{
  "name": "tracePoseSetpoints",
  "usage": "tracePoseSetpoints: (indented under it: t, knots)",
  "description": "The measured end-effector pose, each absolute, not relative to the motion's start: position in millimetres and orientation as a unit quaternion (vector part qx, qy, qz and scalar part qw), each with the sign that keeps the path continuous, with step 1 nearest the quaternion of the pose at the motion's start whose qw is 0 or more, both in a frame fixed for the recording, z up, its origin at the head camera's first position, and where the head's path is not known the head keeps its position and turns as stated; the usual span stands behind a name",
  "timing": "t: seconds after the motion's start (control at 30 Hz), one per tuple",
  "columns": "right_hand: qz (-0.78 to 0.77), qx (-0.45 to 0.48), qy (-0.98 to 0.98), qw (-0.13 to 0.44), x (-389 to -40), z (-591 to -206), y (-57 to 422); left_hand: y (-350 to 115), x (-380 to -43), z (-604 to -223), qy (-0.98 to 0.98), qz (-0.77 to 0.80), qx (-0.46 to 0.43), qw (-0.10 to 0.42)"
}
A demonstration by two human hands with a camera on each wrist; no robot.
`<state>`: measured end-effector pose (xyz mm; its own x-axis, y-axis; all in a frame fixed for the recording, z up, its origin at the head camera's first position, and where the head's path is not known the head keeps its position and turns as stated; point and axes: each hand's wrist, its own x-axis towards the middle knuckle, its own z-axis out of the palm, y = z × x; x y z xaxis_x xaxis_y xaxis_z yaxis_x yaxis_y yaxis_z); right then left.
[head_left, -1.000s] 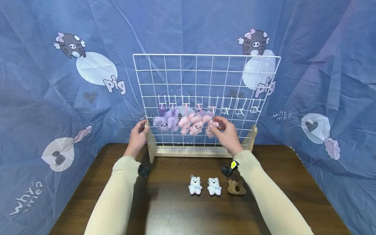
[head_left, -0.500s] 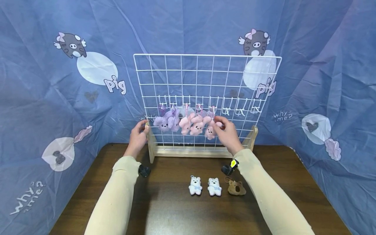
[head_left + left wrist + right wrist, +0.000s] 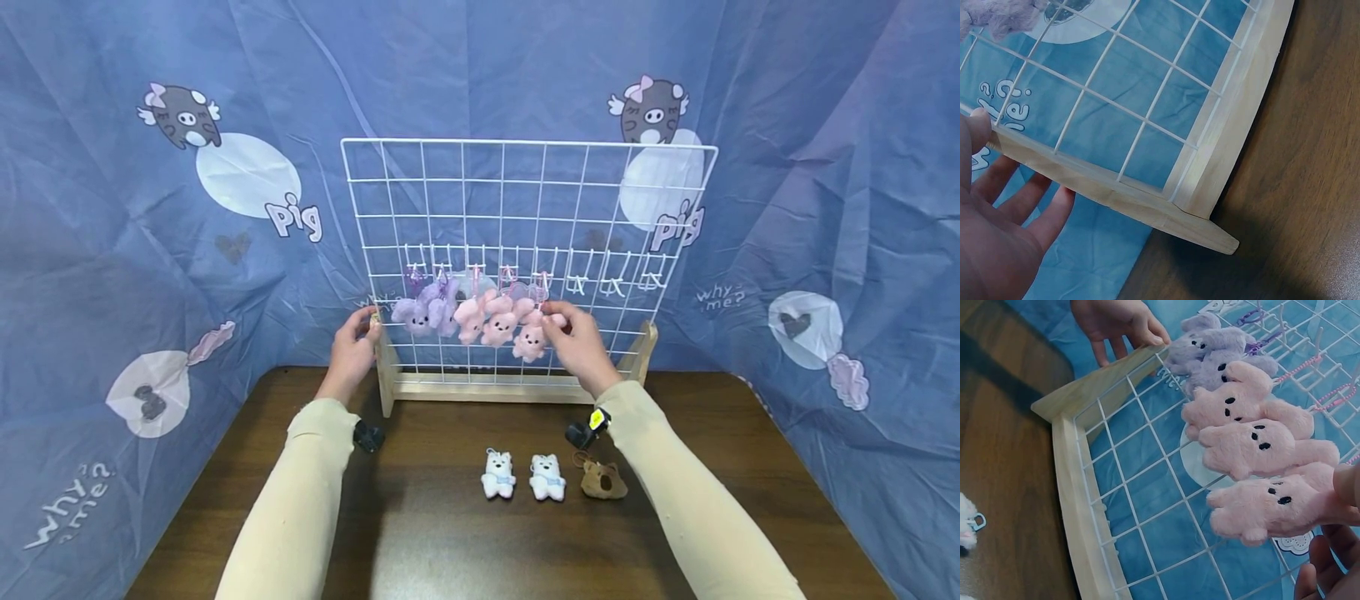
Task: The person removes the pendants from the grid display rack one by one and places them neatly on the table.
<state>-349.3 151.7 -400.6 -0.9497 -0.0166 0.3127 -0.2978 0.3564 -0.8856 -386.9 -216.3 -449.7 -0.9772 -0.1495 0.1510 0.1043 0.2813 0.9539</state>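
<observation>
A white wire grid rack (image 3: 501, 197) stands upright in a wooden base (image 3: 495, 387). Plush keychains hang from its hooks: two purple ones (image 3: 418, 315) at left and three pink ones beside them. My right hand (image 3: 583, 343) pinches the rightmost pink plush keychain (image 3: 1266, 506) by its ear, between thumb and fingers. That plush hangs by its pink chain from a hook, its face turned outward. My left hand (image 3: 352, 348) holds the left wooden upright (image 3: 1079, 172) near its top, thumb on the grid side and fingers on the outer side.
On the brown table (image 3: 435, 542) lie two white bear plush keychains (image 3: 498, 475) and, to their right, a brown plush keychain (image 3: 603, 481) near the right forearm. Three white hooks (image 3: 612, 285) at the right of the row bear nothing. A blue printed cloth (image 3: 480, 75) surrounds the table.
The rightmost pink plush has turned to face outward and shifted slightly left and down, with the right hand pinching it. The left hand has stayed on the upright.
</observation>
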Motion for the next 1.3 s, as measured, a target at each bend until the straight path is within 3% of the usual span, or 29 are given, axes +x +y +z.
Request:
tracePoseSetpoints:
  t: [0.27, 0.63, 1.3]
  knots:
    - [0.574, 0.109, -0.803, 0.114, -348.2, -399.7, 150.9, -215.3, -386.7, -449.0, -0.798, -0.592, 0.016, 0.108]
    - [0.588, 0.108, -0.788, 0.151, -345.8, -397.0, 153.1, -216.4, -388.5, -448.5, -0.794, -0.598, 0.017, 0.103]
    - [0.597, 0.132, -0.774, 0.166, -331.4, -387.3, 153.3, -216.1, -387.3, -448.4, -0.793, -0.600, 0.018, 0.101]
